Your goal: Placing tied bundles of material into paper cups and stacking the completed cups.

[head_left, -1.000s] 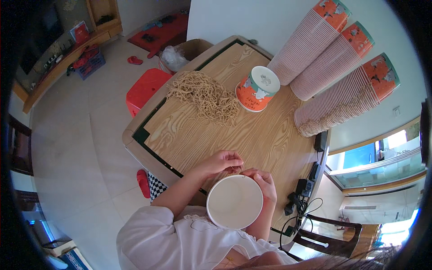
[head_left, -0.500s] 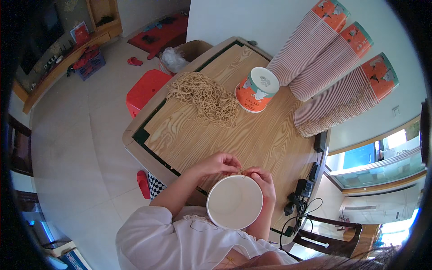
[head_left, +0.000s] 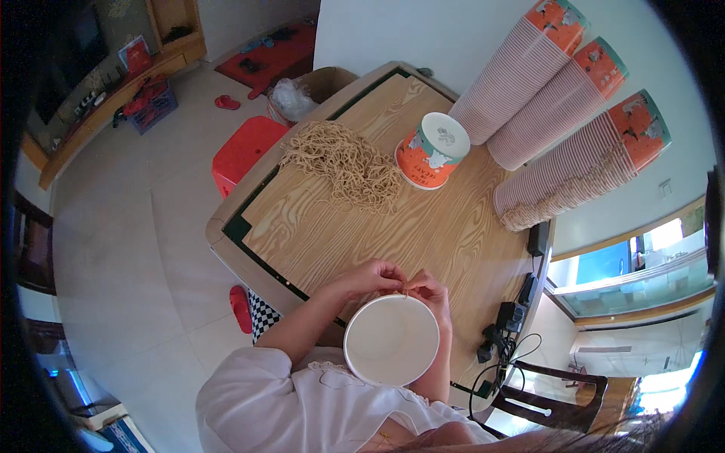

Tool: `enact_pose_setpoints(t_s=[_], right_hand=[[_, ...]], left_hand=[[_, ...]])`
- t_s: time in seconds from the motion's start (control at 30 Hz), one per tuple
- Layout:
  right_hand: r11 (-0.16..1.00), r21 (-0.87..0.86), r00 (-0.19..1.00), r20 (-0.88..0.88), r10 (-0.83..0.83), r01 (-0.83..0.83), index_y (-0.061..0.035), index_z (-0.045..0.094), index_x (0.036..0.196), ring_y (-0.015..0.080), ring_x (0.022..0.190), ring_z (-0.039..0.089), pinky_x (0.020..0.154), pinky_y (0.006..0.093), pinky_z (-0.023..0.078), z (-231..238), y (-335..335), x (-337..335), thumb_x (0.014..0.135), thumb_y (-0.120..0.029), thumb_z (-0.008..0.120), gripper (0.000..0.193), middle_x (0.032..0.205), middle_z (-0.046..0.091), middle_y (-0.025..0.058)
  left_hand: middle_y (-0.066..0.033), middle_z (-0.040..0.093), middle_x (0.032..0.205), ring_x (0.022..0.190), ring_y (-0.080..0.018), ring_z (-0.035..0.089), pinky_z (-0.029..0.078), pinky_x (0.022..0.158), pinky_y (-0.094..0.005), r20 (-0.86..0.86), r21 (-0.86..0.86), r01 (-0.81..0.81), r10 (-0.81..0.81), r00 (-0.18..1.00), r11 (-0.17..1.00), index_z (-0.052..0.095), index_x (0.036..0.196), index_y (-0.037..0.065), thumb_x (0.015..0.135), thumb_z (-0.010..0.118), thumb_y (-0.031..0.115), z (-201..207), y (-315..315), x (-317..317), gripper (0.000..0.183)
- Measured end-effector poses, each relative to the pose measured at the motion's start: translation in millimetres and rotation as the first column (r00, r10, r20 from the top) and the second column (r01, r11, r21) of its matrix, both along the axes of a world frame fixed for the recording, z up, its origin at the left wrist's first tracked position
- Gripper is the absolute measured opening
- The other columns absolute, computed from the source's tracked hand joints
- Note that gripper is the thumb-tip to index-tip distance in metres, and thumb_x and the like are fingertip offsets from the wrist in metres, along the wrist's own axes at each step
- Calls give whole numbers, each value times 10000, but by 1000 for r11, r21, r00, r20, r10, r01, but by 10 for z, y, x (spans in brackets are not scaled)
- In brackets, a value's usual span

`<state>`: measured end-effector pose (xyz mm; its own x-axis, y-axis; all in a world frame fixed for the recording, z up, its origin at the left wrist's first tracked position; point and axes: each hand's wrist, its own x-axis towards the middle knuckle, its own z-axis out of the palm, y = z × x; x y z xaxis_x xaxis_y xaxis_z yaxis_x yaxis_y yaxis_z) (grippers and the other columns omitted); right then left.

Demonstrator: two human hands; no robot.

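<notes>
A paper bucket point(head_left: 391, 341), white inside, is tilted with its mouth toward me, between my forearms at the table's near edge. At its far rim my left hand point(head_left: 380, 277) and my right hand point(head_left: 429, 291) meet, fingers pinched around a short piece of tan string point(head_left: 407, 293). The bucket's outer side and part of the string are hidden. A tangled heap of tan string point(head_left: 343, 167) lies farther off on the table. To its right stands an upside-down orange and green paper bucket point(head_left: 433, 151).
Three tall stacks of nested buckets rise at the right; the nearest stack point(head_left: 581, 162) has string ends hanging along it. Black power adapters and cables point(head_left: 502, 340) lie at the table's right edge. A red stool point(head_left: 245, 155) stands left of the table point(head_left: 453, 234), a dark chair point(head_left: 559, 396) at lower right.
My right hand has shifted slightly left, and its fingers are closer to those of my left hand. The bucket has moved a touch left.
</notes>
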<state>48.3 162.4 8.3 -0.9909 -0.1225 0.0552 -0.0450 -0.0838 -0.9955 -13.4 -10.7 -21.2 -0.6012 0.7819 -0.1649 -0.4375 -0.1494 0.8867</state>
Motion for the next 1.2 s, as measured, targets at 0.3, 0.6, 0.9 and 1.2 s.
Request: enact_pose_setpoints(t_s=[0.3,0.6,0.9,1.2], right_hand=[[998,13,994,-88,-62,63,-56,667,776,127,701,501,617,230,391,-14,58,31,689,76,662,158,725,529,31],[994,-41,995,26,-101,102,-37,638,786,117,698,500,644,225,414,84,-12,44,688,113,620,180,734,527,28],[985,160,993,-108,-51,68,-22,610,818,140,756,522,701,250,421,-47,30,-57,690,111,617,185,791,548,47],[991,57,989,-91,-115,120,-10,594,791,163,813,533,740,269,425,-26,43,-5,707,83,630,130,821,561,68]], left_hand=[[-54,624,906,853,-125,585,466,778,-261,89,133,9,-21,996,991,608,981,28,783,638,99,240,-17,47,213],[-30,610,827,720,-82,556,448,638,-224,211,170,-56,19,977,984,599,924,31,785,619,67,-15,-49,-36,144],[-16,601,838,718,-79,553,432,619,-212,184,118,-97,74,980,988,591,969,33,807,606,106,8,-85,-43,178],[-49,607,915,811,-112,584,469,699,-222,160,90,-17,2,987,996,561,1039,25,802,640,132,197,-21,-11,272]])
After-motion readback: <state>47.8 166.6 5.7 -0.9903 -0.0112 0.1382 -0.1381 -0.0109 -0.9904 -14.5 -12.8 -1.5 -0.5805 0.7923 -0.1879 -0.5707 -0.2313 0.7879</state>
